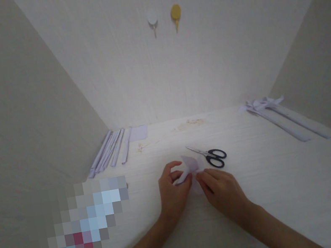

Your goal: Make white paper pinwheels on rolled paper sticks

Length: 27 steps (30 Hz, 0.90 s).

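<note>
A thin, pale lilac piece of paper or similar sheet material (pixel 191 163), bent and gathered, is pinched between my two hands above the white table. My left hand (pixel 173 186) grips its left side with thumb and fingers, the index finger curving over behind it. On the other side, my right hand (pixel 224 184) has its fingertips closed on the lower right part. My fingers cover the gathered middle. Just beyond the right hand lie scissors (pixel 206 153) with black handles, their blades pointing to the upper left.
Several lilac rolled strips (pixel 115 148) lie at the back left beside a flat lilac sheet (pixel 138 133). Long strips with bow-like tops (pixel 263 104) rest at the back right. Small tan loops or scraps (pixel 195 121) are near the wall. A pixelated object (pixel 90 227) is at left.
</note>
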Tool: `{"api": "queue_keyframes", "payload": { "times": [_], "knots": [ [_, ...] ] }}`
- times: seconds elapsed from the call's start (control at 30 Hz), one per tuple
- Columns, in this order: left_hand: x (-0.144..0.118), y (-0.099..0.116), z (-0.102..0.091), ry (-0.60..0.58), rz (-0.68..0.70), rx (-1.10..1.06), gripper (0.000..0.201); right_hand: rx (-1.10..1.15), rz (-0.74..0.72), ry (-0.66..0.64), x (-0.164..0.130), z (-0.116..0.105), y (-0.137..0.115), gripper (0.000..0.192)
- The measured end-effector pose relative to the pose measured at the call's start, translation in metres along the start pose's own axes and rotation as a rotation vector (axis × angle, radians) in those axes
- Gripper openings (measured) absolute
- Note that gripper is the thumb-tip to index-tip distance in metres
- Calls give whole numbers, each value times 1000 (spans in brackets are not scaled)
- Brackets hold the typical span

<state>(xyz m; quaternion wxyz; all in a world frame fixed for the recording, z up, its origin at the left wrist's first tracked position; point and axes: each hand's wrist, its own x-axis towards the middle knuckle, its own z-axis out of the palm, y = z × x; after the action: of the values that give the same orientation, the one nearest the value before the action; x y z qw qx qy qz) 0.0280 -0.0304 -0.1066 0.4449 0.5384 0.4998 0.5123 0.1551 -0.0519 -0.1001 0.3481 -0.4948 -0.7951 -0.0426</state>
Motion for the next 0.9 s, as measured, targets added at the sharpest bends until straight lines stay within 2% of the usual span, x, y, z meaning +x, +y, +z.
{"api": "queue_keyframes", "payload": {
  "times": [0.1,0.2,0.27,0.33,0.43,0.5,0.57,0.7,0.77,0.83,0.9],
  "knots": [
    [-1,-1,-1,28,30,25,33,185,258,-74,3,1,0,20],
    [-3,-1,-2,69,93,114,31,484,551,-220,6,3,0,27],
    [-4,-2,-2,90,127,181,30,610,633,-266,6,5,1,26],
    [-5,-1,-2,79,129,198,30,519,533,-199,4,6,2,22],
    [-5,0,-2,38,95,135,30,192,181,-58,-1,5,2,19],
    [-5,0,-2,28,71,87,29,81,23,-40,-3,3,2,21],
    [-5,-1,-2,25,72,79,29,110,61,-55,-2,2,2,21],
    [-6,-1,-4,53,176,202,26,507,494,-203,5,1,3,21],
    [-7,-1,-4,77,221,249,24,689,628,-287,7,1,5,22],
    [-7,0,-4,73,219,246,24,646,591,-257,7,1,5,21],
    [-7,1,-4,45,181,205,26,406,357,-147,4,0,3,20]
  ]
}}
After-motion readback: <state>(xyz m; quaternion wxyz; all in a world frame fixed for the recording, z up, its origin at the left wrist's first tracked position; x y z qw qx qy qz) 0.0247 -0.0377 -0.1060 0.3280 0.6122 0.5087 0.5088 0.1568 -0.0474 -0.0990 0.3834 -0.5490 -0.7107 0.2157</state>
